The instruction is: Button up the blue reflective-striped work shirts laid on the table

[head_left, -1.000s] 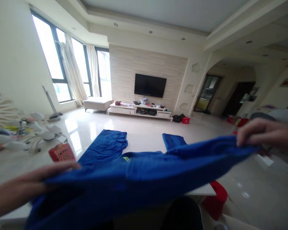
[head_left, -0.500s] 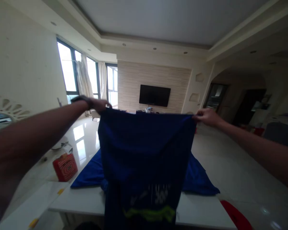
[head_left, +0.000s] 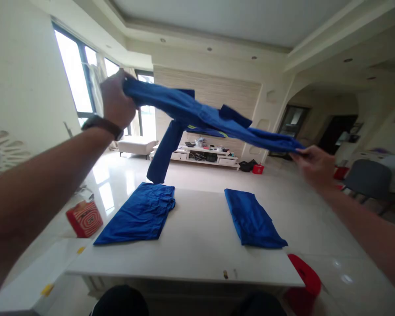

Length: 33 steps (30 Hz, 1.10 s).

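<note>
A blue work jacket is stretched out in the air above the white table. My left hand, wearing a dark wristband, grips its left end, higher than the other. Its right end is pinched in my right hand. A sleeve hangs down on the left, and yellow-green trim shows behind the cloth. Below, a folded blue garment lies flat at the table's left. A second folded blue garment lies at the right, apart from the first.
A red stool stands by the table's right corner. On the floor at left is a red patterned box. Beyond the table are a low white TV cabinet with clutter and a pale bench. A grey chair is at right.
Both hands still grip the jacket. The left hand has risen and the right moved outward. The cloth, hanging in front of the table before, has swung up and away, uncovering the tabletop.
</note>
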Each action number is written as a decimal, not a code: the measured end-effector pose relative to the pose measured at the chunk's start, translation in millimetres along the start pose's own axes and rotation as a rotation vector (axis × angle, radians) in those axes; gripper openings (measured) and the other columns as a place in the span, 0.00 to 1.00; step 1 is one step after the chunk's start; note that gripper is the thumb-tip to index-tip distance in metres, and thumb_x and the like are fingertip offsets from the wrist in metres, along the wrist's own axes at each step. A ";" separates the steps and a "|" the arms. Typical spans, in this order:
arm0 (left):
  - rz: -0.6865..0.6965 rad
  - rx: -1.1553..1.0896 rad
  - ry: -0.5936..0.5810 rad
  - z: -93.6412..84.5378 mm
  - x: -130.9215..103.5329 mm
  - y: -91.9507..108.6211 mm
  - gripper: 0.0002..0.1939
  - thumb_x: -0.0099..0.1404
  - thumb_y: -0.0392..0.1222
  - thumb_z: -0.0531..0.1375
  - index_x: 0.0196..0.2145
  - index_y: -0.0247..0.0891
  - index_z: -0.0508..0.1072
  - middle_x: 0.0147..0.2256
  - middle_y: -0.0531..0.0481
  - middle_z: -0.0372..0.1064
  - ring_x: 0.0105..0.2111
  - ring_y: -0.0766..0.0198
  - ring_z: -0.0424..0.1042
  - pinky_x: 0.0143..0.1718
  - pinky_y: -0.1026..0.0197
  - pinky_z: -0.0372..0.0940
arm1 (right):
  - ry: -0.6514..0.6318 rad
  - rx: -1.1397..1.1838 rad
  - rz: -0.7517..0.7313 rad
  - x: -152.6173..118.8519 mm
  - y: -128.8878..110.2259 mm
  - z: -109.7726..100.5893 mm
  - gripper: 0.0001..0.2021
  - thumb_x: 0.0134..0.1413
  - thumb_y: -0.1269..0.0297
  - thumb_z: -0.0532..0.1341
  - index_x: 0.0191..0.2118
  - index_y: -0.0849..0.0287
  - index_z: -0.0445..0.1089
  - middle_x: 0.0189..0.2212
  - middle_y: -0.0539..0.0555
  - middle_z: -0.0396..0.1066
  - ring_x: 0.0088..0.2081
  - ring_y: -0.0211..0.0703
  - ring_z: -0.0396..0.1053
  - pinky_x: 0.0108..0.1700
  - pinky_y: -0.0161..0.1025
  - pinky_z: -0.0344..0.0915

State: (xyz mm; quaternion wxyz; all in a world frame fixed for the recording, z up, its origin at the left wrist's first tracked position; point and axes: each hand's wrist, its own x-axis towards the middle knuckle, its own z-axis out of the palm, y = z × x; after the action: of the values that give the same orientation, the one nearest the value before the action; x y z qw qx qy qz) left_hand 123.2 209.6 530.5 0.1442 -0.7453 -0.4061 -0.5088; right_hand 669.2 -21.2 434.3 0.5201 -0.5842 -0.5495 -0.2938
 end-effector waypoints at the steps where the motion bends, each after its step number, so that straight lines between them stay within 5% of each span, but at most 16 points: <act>1: -0.034 -0.020 0.038 9.1 -28.0 -4.4 0.19 0.74 0.30 0.47 0.53 0.06 0.63 0.55 0.36 0.68 0.58 0.62 0.64 0.63 0.50 0.56 | -0.050 -0.001 0.048 -34.1 7.5 9.1 0.18 0.57 0.45 0.66 0.40 0.55 0.78 0.37 0.59 0.79 0.34 0.46 0.73 0.36 0.42 0.66; 2: -0.059 -0.039 0.051 19.5 -60.5 -10.1 0.18 0.70 0.28 0.49 0.53 0.11 0.66 0.52 0.40 0.70 0.55 0.63 0.66 0.62 0.52 0.58 | -0.122 0.013 0.091 -71.1 15.6 17.8 0.19 0.56 0.43 0.66 0.39 0.56 0.78 0.37 0.59 0.79 0.34 0.48 0.74 0.37 0.43 0.67; 5: -0.098 -0.056 -0.202 57.4 -186.9 -34.5 0.22 0.64 0.23 0.50 0.54 0.26 0.71 0.51 0.44 0.71 0.54 0.62 0.68 0.62 0.54 0.61 | -0.273 0.054 0.205 -198.9 40.6 41.4 0.21 0.53 0.42 0.64 0.35 0.58 0.78 0.33 0.60 0.80 0.34 0.53 0.77 0.36 0.45 0.69; 9: -0.315 -0.057 -0.606 113.8 -383.9 -65.0 0.33 0.59 0.20 0.48 0.59 0.38 0.68 0.56 0.44 0.69 0.57 0.58 0.70 0.62 0.55 0.62 | -0.732 0.014 0.427 -371.0 64.4 65.5 0.15 0.56 0.49 0.59 0.34 0.53 0.77 0.38 0.58 0.81 0.43 0.57 0.79 0.44 0.46 0.71; 12: -0.433 0.039 -1.018 145.5 -493.3 -67.5 0.34 0.59 0.21 0.50 0.61 0.41 0.66 0.57 0.41 0.69 0.58 0.56 0.70 0.62 0.54 0.62 | -1.098 -0.124 0.523 -448.7 69.1 76.1 0.06 0.51 0.61 0.61 0.32 0.52 0.76 0.38 0.55 0.80 0.45 0.54 0.78 0.47 0.44 0.71; 14: -0.465 0.104 -1.213 157.7 -533.0 -59.5 0.33 0.58 0.25 0.55 0.60 0.41 0.67 0.56 0.39 0.71 0.58 0.52 0.71 0.60 0.50 0.64 | -1.199 -0.191 0.543 -467.9 68.9 82.0 0.04 0.45 0.68 0.63 0.29 0.55 0.75 0.34 0.56 0.79 0.42 0.54 0.78 0.46 0.43 0.70; 18: -0.458 0.223 -1.277 169.7 -552.1 -40.3 0.41 0.52 0.32 0.64 0.65 0.41 0.64 0.68 0.29 0.54 0.68 0.31 0.54 0.60 0.30 0.60 | -1.217 -0.269 0.503 -468.8 64.1 100.0 0.12 0.47 0.72 0.60 0.38 0.58 0.77 0.44 0.59 0.76 0.50 0.53 0.74 0.53 0.43 0.67; 21: -0.394 0.268 -1.295 175.5 -548.8 -34.3 0.48 0.53 0.33 0.65 0.70 0.50 0.59 0.75 0.36 0.38 0.72 0.25 0.38 0.60 0.20 0.51 | -1.260 -0.243 0.389 -473.6 54.0 115.2 0.28 0.45 0.71 0.64 0.56 0.52 0.73 0.63 0.57 0.64 0.59 0.52 0.67 0.59 0.42 0.63; 23: -0.380 0.178 -1.344 178.4 -548.9 -35.0 0.41 0.57 0.32 0.61 0.68 0.49 0.64 0.73 0.39 0.46 0.72 0.30 0.43 0.62 0.24 0.54 | -1.337 -0.257 0.297 -480.5 48.0 121.7 0.36 0.43 0.72 0.65 0.62 0.47 0.70 0.67 0.53 0.58 0.60 0.53 0.65 0.61 0.42 0.62; 27: -0.334 -0.025 -1.324 181.9 -554.8 -41.9 0.24 0.68 0.34 0.50 0.55 0.42 0.78 0.60 0.40 0.71 0.70 0.49 0.57 0.70 0.42 0.52 | -1.373 -0.350 0.264 -480.2 54.3 124.7 0.23 0.50 0.72 0.62 0.53 0.55 0.76 0.61 0.57 0.66 0.59 0.54 0.65 0.62 0.42 0.62; 29: -0.347 -0.055 -1.267 183.7 -557.5 -43.3 0.23 0.70 0.36 0.48 0.52 0.42 0.80 0.58 0.42 0.73 0.68 0.54 0.60 0.72 0.46 0.48 | -1.334 -0.399 0.286 -470.7 63.2 126.0 0.20 0.54 0.73 0.59 0.51 0.59 0.77 0.60 0.61 0.66 0.60 0.55 0.64 0.63 0.44 0.60; 33: -0.422 0.023 -1.283 194.8 -556.0 -28.8 0.20 0.60 0.39 0.61 0.50 0.42 0.81 0.65 0.41 0.65 0.71 0.39 0.51 0.72 0.33 0.43 | -1.308 -0.452 0.278 -454.6 53.9 143.9 0.17 0.52 0.76 0.59 0.46 0.64 0.79 0.57 0.66 0.68 0.65 0.64 0.59 0.69 0.55 0.51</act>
State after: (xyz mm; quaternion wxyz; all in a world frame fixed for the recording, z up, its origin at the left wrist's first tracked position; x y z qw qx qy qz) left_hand 141.7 95.2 -47.9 -0.2201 -0.8030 -0.5535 0.0217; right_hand 585.8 -32.4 -38.1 -0.0179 -0.7995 -0.5951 0.0799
